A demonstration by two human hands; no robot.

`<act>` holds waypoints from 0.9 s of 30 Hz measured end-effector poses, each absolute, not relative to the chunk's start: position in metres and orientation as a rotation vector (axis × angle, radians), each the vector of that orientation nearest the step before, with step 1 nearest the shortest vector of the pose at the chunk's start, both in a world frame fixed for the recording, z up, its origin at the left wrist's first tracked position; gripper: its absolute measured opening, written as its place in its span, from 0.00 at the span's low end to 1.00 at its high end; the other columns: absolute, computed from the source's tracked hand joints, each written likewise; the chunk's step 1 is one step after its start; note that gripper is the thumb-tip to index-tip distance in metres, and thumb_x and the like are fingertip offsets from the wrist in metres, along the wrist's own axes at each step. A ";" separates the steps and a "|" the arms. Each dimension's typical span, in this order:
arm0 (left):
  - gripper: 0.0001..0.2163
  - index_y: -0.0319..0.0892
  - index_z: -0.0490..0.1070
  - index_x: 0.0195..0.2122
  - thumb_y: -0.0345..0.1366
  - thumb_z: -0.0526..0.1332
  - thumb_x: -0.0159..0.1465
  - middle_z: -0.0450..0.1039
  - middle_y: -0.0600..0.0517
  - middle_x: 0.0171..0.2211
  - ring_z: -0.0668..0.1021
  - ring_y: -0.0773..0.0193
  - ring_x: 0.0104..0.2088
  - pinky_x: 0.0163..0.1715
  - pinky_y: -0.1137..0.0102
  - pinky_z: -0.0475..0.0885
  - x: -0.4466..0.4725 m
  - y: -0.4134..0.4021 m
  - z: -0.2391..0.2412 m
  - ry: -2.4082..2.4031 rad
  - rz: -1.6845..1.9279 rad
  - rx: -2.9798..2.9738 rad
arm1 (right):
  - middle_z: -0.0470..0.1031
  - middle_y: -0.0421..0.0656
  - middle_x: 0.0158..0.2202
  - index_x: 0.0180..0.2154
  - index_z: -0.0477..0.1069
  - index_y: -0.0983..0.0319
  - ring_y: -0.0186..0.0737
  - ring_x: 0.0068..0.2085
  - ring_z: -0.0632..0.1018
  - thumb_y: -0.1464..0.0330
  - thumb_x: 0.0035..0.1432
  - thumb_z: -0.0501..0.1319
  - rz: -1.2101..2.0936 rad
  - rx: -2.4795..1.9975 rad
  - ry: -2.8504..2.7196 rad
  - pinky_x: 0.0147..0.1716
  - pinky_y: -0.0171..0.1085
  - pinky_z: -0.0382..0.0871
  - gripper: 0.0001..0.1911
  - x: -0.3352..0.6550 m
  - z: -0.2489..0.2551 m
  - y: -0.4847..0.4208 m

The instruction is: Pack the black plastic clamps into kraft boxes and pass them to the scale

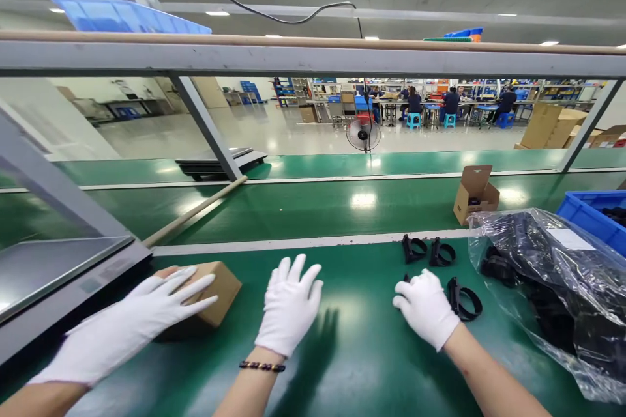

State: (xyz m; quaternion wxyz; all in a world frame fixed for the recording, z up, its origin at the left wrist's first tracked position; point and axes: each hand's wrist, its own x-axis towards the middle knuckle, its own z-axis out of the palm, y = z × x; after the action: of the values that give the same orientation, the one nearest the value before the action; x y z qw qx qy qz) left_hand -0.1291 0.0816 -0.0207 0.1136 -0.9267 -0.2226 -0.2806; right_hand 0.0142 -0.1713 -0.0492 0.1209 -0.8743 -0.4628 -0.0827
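My left hand (289, 307), in a white glove and with a beaded bracelet at the wrist, hovers over the green bench with fingers spread and nothing in them. My right hand (426, 307), gloved too, is curled over a black part, mostly hidden, with a bit showing at its fingertips. Beside it lies a black strap loop (464, 300) with a clip-like end. Two similar loops, a left one (413, 249) and a right one (443, 252), rest just beyond. At the left, another person's gloved hand (147, 306) lies on a closed cardboard box (222, 290).
A clear plastic bag (548, 287) of black parts lies at the right, near a blue bin (591, 208). An opened small carton (476, 199) stands on the green surface behind. A metal frame rail (313, 58) crosses overhead; a wooden rod (195, 212) slants at the left.
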 end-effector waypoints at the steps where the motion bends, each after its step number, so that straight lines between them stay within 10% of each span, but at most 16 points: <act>1: 0.14 0.44 0.77 0.45 0.37 0.55 0.62 0.69 0.42 0.56 0.65 0.39 0.60 0.57 0.47 0.63 -0.121 0.076 -0.025 -0.595 -0.807 -2.742 | 0.73 0.42 0.31 0.35 0.73 0.57 0.43 0.38 0.72 0.63 0.63 0.55 -0.256 -2.496 -1.394 0.51 0.46 0.55 0.09 0.005 -0.054 -0.163; 11: 0.16 0.41 0.72 0.52 0.36 0.53 0.66 0.66 0.40 0.58 0.64 0.43 0.62 0.59 0.49 0.62 -0.003 0.026 -0.003 -0.080 -0.807 -2.990 | 0.70 0.41 0.33 0.41 0.68 0.56 0.43 0.35 0.69 0.61 0.61 0.57 -0.359 -2.186 -1.573 0.36 0.41 0.61 0.08 -0.017 -0.102 -0.136; 19: 0.20 0.45 0.67 0.56 0.49 0.53 0.67 0.75 0.45 0.45 0.76 0.54 0.47 0.50 0.58 0.69 0.157 -0.046 0.025 0.190 -0.266 -3.171 | 0.69 0.39 0.30 0.39 0.67 0.57 0.42 0.35 0.71 0.62 0.56 0.58 -0.498 -2.016 -1.601 0.54 0.54 0.58 0.10 -0.007 -0.112 -0.128; 27: 0.15 0.39 0.68 0.51 0.41 0.59 0.66 0.71 0.46 0.48 0.76 0.60 0.44 0.43 0.59 0.75 0.252 -0.060 0.012 -0.135 0.118 -3.207 | 0.73 0.39 0.27 0.32 0.71 0.54 0.42 0.31 0.72 0.67 0.62 0.49 -0.390 -2.033 -1.598 0.31 0.40 0.67 0.12 0.003 -0.110 -0.095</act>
State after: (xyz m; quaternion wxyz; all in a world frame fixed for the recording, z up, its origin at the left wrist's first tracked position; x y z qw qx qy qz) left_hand 0.2522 -0.0600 0.0116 -0.0352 -0.9978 -0.0419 0.0368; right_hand 0.0031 -0.0953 -0.1102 0.2601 -0.7506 -0.5901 -0.1438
